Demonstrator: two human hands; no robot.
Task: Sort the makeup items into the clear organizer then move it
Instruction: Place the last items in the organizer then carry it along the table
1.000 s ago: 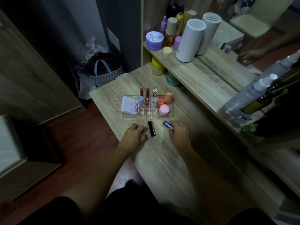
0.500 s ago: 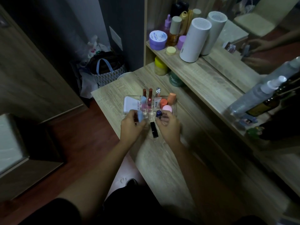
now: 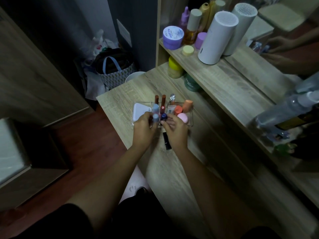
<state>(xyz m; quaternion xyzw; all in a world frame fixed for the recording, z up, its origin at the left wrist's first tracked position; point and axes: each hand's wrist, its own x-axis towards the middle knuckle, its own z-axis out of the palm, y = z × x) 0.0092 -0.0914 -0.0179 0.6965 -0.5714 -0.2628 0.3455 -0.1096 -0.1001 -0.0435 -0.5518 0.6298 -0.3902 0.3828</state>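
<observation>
The clear organizer [image 3: 189, 118] sits on the wooden desk [image 3: 172, 169] and holds a white compact [image 3: 139, 112], red lipstick tubes [image 3: 163, 104], an orange sponge [image 3: 187, 105] and a pink puff [image 3: 183, 117]. My left hand [image 3: 144, 131] grips a light blue tube [image 3: 155, 117] upright over the organizer's front slots. My right hand [image 3: 176, 131] pinches a dark blue tube [image 3: 164, 116] right beside it. A black lipstick [image 3: 167, 140] lies on the desk between my wrists, in front of the organizer.
A raised shelf [image 3: 215, 78] to the right carries a white cylinder [image 3: 216, 37], a purple jar [image 3: 173, 37] and bottles. Yellow [image 3: 175, 68] and green [image 3: 190, 83] jars stand under it. A mirror lines the right side. A bag [image 3: 112, 68] sits on the floor beyond the desk.
Both hands picked up tubes from the desk and carried them forward to the organizer's front slots, holding them upright. The black lipstick stayed where it lay.
</observation>
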